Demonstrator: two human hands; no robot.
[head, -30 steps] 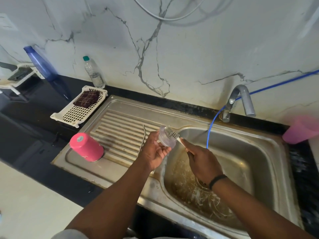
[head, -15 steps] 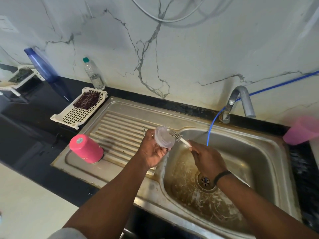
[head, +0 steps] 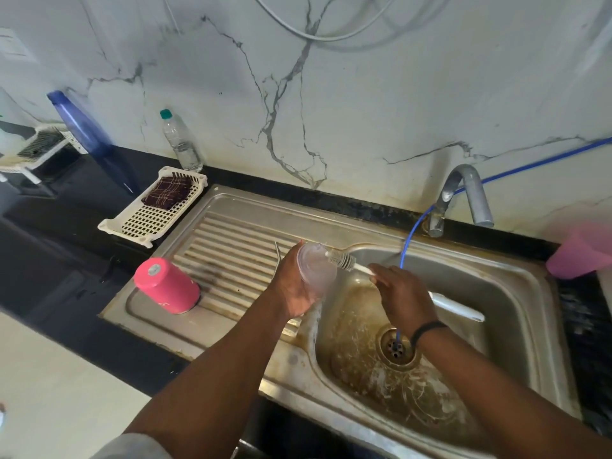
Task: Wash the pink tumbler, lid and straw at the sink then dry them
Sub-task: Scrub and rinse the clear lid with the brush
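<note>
While the lid is brushed over the basin, the scene reads as follows:

Left hand (head: pixel 294 286): raised over the edge between drainboard and basin, palm toward the camera, fingers curled round the clear lid (head: pixel 316 270) and gripping it by the rim.

Lid: transparent, round, held on edge with its face turned toward the right hand.

Right hand (head: pixel 402 293): over the basin, fingers closed on the white handle of a bottle brush (head: pixel 344 260). A dark band sits on the wrist.

Bottle brush: bristle head pressed against the face of the lid; the far end of the handle shows past the right hand, over the basin.

Pink tumbler (head: pixel 167 286): upside down on the drainboard's near left corner, well apart from both hands, base facing up.

Straw: a thin pale rod (head: pixel 277 251) lies on the drainboard ribs just behind the left hand; whether it is the straw cannot be told.

Sink (head: pixel 523 293): stainless steel, basin floor stained brown, drain beside the right wrist.

Tap (head: pixel 463 193): at the back rim, spout curved over the basin. A thin blue hose (head: pixel 409 233) runs from the wall down to the drain.

Basket (head: pixel 145 223): white, perforated, on the black counter left of the sink, with a dark checked cloth (head: pixel 169 193) in it.

Bottles: a clear bottle (head: pixel 180 144) with a green cap and a blue bottle (head: pixel 86 127) stand against the marble wall.

Pink cup (head: pixel 583 253): on the counter right of the sink.
</note>
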